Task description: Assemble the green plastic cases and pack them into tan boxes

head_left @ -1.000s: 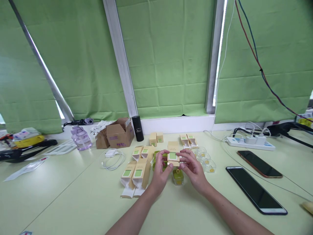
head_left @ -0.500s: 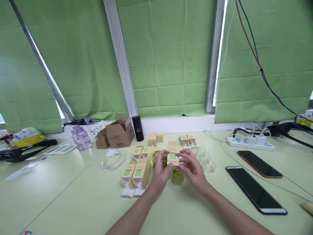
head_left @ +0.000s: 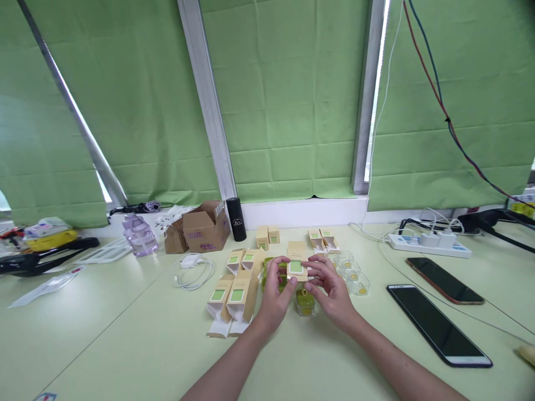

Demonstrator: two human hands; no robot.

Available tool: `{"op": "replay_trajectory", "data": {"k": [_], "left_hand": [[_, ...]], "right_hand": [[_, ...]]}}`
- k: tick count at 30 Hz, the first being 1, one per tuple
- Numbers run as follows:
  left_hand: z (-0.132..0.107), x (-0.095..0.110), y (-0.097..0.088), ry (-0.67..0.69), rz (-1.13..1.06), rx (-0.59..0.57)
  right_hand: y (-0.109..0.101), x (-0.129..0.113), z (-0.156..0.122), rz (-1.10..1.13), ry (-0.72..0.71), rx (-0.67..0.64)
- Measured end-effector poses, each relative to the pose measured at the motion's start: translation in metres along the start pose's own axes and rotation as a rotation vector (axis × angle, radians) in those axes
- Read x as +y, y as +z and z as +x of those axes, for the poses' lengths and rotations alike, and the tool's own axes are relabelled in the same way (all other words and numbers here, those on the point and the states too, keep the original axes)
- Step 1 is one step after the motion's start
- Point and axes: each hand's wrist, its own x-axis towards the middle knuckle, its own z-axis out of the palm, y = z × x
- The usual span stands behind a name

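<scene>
Across the pale table (head_left: 125,356) I watch the left hand (head_left: 275,299) and the right hand (head_left: 333,292), fingers bent inward, gripping a small beige box (head_left: 296,268) from opposite sides. It sits between both sets of fingertips, thumbs near its lower corners; just below it in my view stands a green-lidded container (head_left: 305,302).

Green containers (head_left: 266,265): partly hidden behind the left hand (head_left: 275,292). Clear containers (head_left: 354,274): partly hidden behind the right hand (head_left: 333,289). Held box (head_left: 297,268): fine print illegible. Forearms (head_left: 236,356): cut off at lower edge. Beige object (head_left: 527,352): cut off at right edge; unidentifiable.
</scene>
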Motion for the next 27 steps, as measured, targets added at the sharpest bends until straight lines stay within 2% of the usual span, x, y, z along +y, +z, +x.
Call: {"op": "replay_trajectory", "data": {"k": [27], "left_hand": [[-0.0005, 0.0016, 0.0024, 0.002, 0.073, 0.033]], "right_hand": [[0.0016, -0.0032, 0.002, -0.035, 0.042, 0.04]]}}
